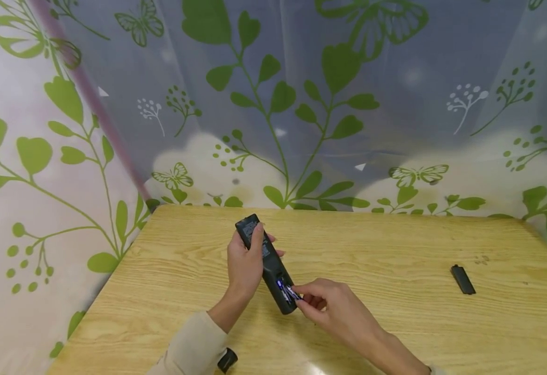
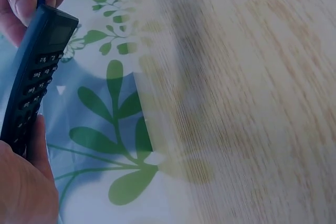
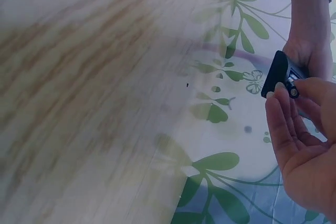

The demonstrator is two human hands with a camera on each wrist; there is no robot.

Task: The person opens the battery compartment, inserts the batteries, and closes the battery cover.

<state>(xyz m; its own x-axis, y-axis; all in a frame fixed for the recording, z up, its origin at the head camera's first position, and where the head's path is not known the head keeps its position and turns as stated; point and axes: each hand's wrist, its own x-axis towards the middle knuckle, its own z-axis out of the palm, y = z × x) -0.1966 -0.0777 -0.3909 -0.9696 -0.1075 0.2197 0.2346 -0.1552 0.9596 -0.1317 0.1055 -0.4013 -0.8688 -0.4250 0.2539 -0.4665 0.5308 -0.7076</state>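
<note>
A black remote control [image 1: 271,264], its back facing up and battery compartment uncovered, lies in my left hand [image 1: 245,263]. The left thumb presses across its back, with fingers around the far side. Between thumb and fingertips my right hand [image 1: 336,310] pinches a small blue-and-silver battery [image 1: 293,293], tilted at the compartment's lower right edge. Another battery [image 1: 282,290] seems to lie inside, beside it. In the left wrist view the keypad side of the remote control [image 2: 37,77] shows. The round end of the pinched battery [image 3: 294,93] faces the right wrist camera.
On the right of the wooden table [image 1: 385,250] lies a black battery cover [image 1: 462,279]. A black object [image 1: 227,360] shows beside the left sleeve [image 1: 195,341], partly hidden. A leaf-patterned curtain [image 1: 282,130] hangs behind the table.
</note>
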